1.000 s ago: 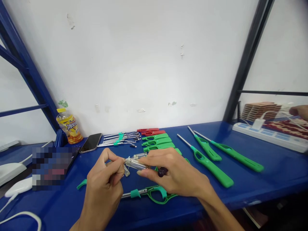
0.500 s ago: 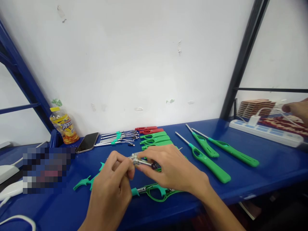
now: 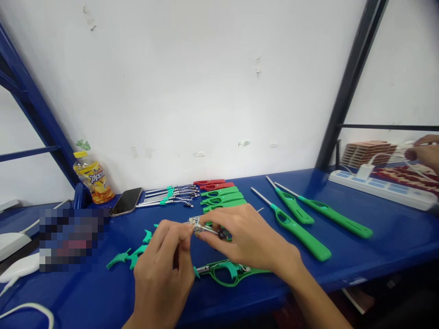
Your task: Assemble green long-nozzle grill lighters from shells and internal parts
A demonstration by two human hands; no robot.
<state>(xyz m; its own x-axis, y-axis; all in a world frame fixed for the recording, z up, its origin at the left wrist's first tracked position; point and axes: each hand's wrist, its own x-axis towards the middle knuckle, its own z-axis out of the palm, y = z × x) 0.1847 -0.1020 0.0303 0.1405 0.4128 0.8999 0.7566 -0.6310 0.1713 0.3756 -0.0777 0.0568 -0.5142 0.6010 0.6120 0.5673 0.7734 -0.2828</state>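
In front of me my right hand (image 3: 247, 237) pinches a small lighter part (image 3: 207, 229), clear and metallic with a dark end. My left hand (image 3: 166, 265) is closed, its fingertips meeting the part's left end; what they grip there is too small to make out. Below the hands lies an opened green utility lighter handle (image 3: 222, 279) with a teal trigger and inner pieces showing. Loose teal plastic triggers (image 3: 120, 259) lie left of my left hand. Green handle shells (image 3: 222, 198) are stacked just behind my right hand, partly hidden by it.
Metal lighter tubes with wires (image 3: 168, 195) lie beside red handles (image 3: 214, 185). Several whole green lighters (image 3: 302, 235) rest at right. A phone (image 3: 126, 202), drink bottle (image 3: 94, 178) and power strip (image 3: 380, 187) stand around. Another person's hand (image 3: 427, 153) shows at far right.
My left fingertips have straightened a little and shifted against the small part's left end. My right hand keeps its pinch on the part. The other person's hand has moved slightly.
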